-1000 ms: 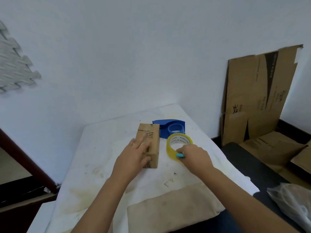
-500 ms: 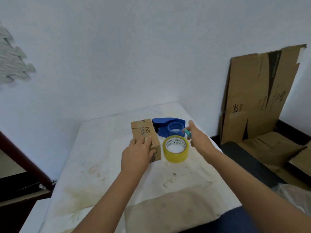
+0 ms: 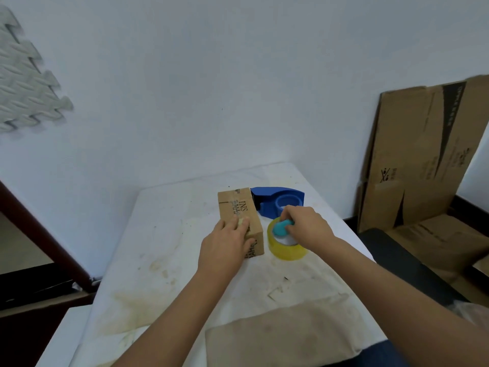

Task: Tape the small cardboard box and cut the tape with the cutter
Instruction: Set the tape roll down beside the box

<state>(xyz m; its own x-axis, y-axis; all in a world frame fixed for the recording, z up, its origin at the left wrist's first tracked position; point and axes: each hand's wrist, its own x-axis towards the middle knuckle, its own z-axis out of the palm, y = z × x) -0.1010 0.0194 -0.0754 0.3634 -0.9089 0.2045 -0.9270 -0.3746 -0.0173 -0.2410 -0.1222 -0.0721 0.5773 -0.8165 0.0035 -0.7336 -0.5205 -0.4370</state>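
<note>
Cardboard box: the small cardboard box (image 3: 240, 221) lay on its long side on the white-covered table (image 3: 164, 234), printed face up, its far end touching the blue tape cutter (image 3: 277, 202).
Left hand: the left hand (image 3: 227, 245) lay flat on the box's near half, fingers spread and pressing down — not curled around anything.
Right hand: the right hand (image 3: 307, 226) sat over the yellow tape roll (image 3: 287, 246), fingers curled in a pinch at the roll's top rim. Something teal showed at its fingertips (image 3: 281, 227); what it was could not be told, nor whether the fingers had hold of the tape's free end.
Tape roll: it lay flat on the table just beside the box's right side, near the cutter.
Cutter: it stood untouched behind the roll, its core ring empty.
Step in hand: probably finding and lifting the loose end of the tape; no strip was visible on the box yet.
Doing it well: keep the left palm firm so the light box does not slide; peel the end back low and slowly so it does not split or fold onto itself; draw out 1 length long enough to run past both box edges — then bring it to the cutter's blade.
</note>
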